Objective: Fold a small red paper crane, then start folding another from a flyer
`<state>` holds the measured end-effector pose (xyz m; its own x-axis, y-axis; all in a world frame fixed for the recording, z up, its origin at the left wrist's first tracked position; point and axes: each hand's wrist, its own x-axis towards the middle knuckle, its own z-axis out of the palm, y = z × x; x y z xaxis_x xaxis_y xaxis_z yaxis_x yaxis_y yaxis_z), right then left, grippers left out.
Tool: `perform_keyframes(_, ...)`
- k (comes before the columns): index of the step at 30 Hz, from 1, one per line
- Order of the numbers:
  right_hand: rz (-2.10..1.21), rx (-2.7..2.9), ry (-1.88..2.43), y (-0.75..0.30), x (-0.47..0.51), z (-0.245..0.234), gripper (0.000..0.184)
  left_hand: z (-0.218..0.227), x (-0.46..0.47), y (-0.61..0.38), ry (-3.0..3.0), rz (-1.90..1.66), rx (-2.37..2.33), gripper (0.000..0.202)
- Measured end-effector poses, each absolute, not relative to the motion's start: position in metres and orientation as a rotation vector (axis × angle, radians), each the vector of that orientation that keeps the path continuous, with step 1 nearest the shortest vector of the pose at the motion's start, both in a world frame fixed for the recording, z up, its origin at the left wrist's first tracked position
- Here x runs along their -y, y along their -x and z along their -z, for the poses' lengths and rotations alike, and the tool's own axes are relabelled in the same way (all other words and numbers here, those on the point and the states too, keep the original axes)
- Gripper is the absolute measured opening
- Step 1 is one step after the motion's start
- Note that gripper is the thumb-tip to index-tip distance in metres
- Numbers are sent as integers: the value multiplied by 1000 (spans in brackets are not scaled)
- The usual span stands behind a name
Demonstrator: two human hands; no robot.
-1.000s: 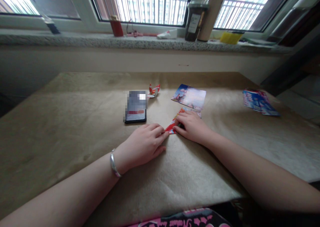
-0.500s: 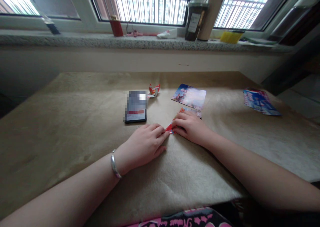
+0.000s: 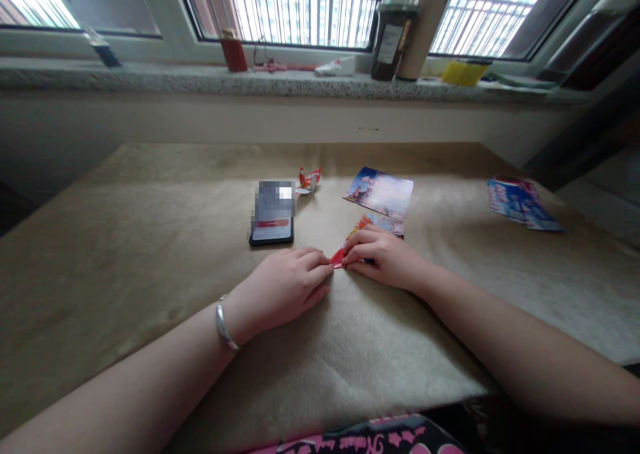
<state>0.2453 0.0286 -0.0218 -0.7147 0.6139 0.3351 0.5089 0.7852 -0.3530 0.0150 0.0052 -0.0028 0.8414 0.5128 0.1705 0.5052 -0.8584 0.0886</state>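
A small folded piece of red printed paper (image 3: 338, 259) lies on the table between my two hands. My left hand (image 3: 290, 282), with a silver bangle at the wrist, has its fingertips closed at the paper's left end. From the right, my right hand (image 3: 383, 255) pinches the same paper, and its fingers hide much of it. Just beyond the right hand a printed sheet (image 3: 387, 224) shows partly; I cannot tell whether it belongs to the folded paper. Behind that lies a flat blue and pink printed sheet (image 3: 381, 193).
A phone (image 3: 273, 221) with a blurred screen lies beyond my left hand. Beside it stands a folded red and white paper piece (image 3: 309, 179). Several printed cards (image 3: 523, 204) are fanned at the table's right. Jars and small items line the granite windowsill (image 3: 300, 86).
My left hand has shifted slightly left and up along with the bangle. The right fingers have moved a little on the paper, and its visible tip looks narrower.
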Motion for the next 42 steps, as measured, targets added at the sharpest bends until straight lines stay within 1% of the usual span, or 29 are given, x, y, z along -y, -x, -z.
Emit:
perform_keyframes(8, -303, 2537, 863, -243, -26, 22, 12, 5, -6, -15, -2987, -338, -831, 25)
perform_keyframes(20, -328, 2524, 888, -243, -26, 23, 13, 4, -6, -15, -3018, -285, -795, 25)
perform_keyframes(26, -317, 2518, 884, -241, -25, 22, 13, 2, -4, -17, -3072, -262, -881, 24)
perform_keyframes(34, -313, 2516, 854, -242, -27, 24, 13, -2, -7, -10, -3027, -231, -879, 21)
perform_keyframes(42, -338, 2508, 846, -242, -27, 26, 13, -1, -9, -7, -2979, -289, -894, 19)
